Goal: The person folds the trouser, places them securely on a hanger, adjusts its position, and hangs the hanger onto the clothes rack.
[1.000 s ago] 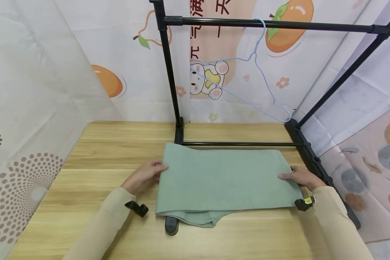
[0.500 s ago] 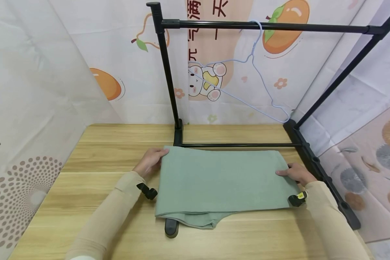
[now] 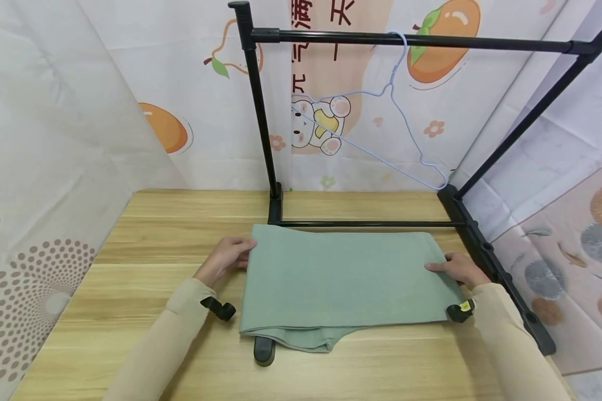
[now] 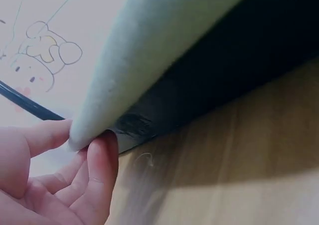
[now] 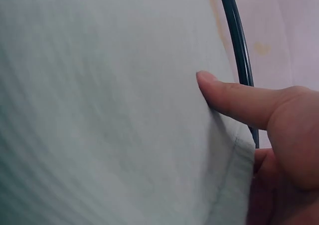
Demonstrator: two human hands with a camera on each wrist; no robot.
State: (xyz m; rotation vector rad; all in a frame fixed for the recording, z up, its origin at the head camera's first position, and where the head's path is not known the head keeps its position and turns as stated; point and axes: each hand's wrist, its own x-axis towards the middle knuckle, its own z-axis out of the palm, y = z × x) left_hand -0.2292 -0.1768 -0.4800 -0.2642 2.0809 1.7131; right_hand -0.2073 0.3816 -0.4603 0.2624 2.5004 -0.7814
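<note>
A pair of sage-green trousers, folded lengthwise into a long flat strip, lies across the rack's left foot, with a pointed flap bulging from its near edge. My left hand pinches the left end near its far corner. In the left wrist view, the thumb and fingers close on the cloth's folded edge, and dark space shows beneath the raised cloth. My right hand grips the right end, thumb on top. In the right wrist view a stitched hem shows beside that thumb; the other fingers are mostly hidden behind the cloth.
A black clothes rack stands on the wooden table, its low crossbar just beyond the trousers. From its top rail hangs a thin light-blue hanger. Printed curtains enclose the back and sides.
My left hand has slid away from me along the trousers' left edge, then come slightly back. The right hand and the trousers have hardly moved.
</note>
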